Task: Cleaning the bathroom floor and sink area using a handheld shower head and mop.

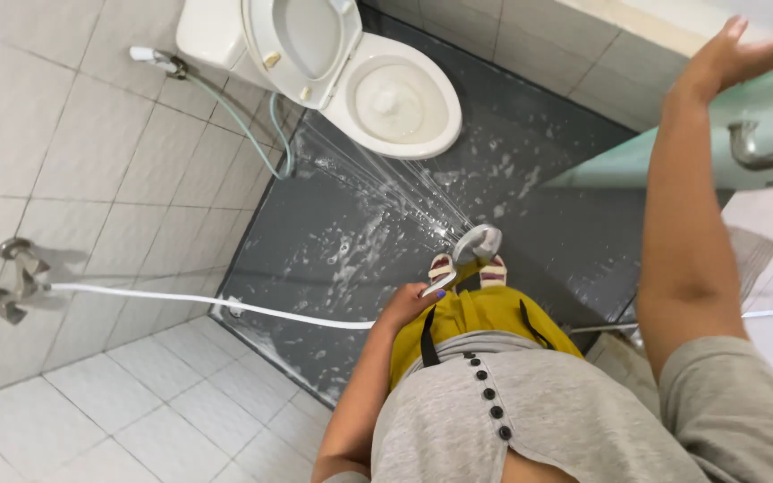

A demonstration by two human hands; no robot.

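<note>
My left hand is closed around the handle of a white hand shower. The shower head points at the dark grey floor, and thin jets of water fan out toward the base of the white toilet. A white hose runs from the wall tap to my left hand. Raised at the upper right, my right hand lies flat with fingers spread against the top of a frosted glass door. My feet in sandals stand on the wet floor.
The toilet seat and lid are up. A bidet sprayer with a pale hose hangs on the tiled wall beside the cistern. The door carries a metal handle. White tiled wall is on the left, and suds and water speckle the floor.
</note>
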